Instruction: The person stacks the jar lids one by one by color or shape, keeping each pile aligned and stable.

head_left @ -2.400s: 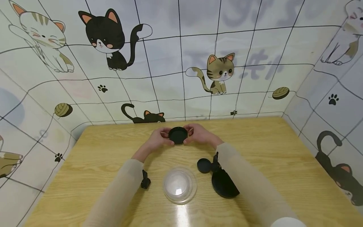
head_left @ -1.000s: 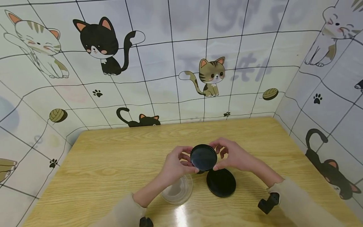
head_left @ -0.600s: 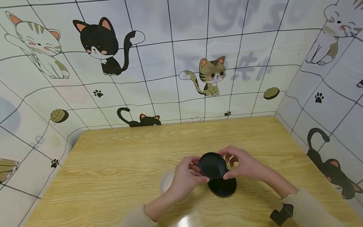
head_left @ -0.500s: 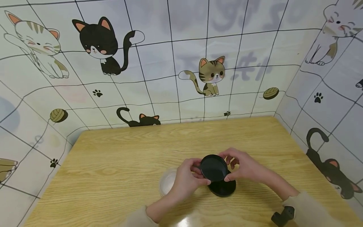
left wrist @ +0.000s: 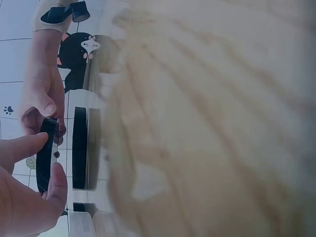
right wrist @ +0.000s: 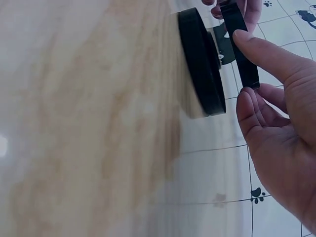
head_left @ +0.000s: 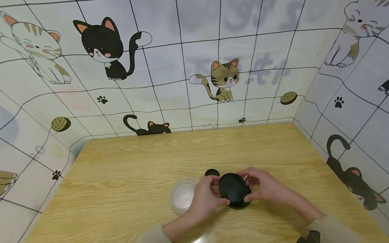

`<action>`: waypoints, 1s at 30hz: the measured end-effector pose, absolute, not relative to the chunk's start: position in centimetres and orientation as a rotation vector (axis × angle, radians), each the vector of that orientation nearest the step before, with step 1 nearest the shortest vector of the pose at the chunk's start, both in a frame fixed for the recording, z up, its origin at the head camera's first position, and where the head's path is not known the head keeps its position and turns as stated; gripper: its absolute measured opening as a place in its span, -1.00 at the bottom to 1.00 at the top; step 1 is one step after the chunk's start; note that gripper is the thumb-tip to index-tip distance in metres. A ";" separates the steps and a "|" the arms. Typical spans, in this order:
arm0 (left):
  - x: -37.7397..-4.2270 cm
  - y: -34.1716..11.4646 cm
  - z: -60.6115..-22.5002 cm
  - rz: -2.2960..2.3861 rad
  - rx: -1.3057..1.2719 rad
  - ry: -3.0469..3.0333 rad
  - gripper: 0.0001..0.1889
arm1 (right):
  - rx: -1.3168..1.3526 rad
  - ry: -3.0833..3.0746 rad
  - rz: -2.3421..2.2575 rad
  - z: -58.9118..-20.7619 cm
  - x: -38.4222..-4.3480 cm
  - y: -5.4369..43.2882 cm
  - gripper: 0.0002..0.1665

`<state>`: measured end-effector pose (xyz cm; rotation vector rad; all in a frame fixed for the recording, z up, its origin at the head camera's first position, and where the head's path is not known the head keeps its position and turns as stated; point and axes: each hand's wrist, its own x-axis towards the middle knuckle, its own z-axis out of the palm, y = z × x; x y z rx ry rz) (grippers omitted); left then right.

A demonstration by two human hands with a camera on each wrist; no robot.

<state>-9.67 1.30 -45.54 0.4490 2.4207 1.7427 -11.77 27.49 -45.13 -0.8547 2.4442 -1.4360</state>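
Both hands hold a shallow black round lid (head_left: 233,187) by its rim, one at each side. My left hand (head_left: 206,199) pinches its left edge between thumb and fingers, and my right hand (head_left: 267,187) pinches the opposite edge. Beneath it, a larger black round disc (head_left: 240,205) lies on the table, mostly covered in the head view. In the right wrist view a gap separates the held lid (right wrist: 241,49) from the thick-rimmed disc (right wrist: 200,64). Seen from the left wrist, the lid (left wrist: 45,160) is also raised above the disc (left wrist: 79,148).
A clear round plastic container (head_left: 182,196) stands left of the disc, partly behind the left hand. Just beyond that hand sits a small black round piece (head_left: 212,172). The wooden table (head_left: 136,168) ends at a cat-patterned wall covering (head_left: 170,84).
From the table's far side, both hands have brought the black lid nearer and to the right, over the larger disc. Over the last half second it moved slightly lower and rightward.
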 end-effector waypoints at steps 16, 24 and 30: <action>-9.2 2.3 -46.6 1.667 0.463 2.423 -0.27 | -0.771 2.435 -1.390 -45.9 -10.6 28.4 -0.14; -9.0 2.6 -46.4 1.633 0.430 2.431 -0.28 | -0.774 2.536 -1.265 -45.7 -10.7 28.1 -0.14; -9.1 2.6 -46.2 1.614 0.417 2.434 -0.29 | -0.766 2.589 -1.117 -45.2 -11.0 27.4 -0.15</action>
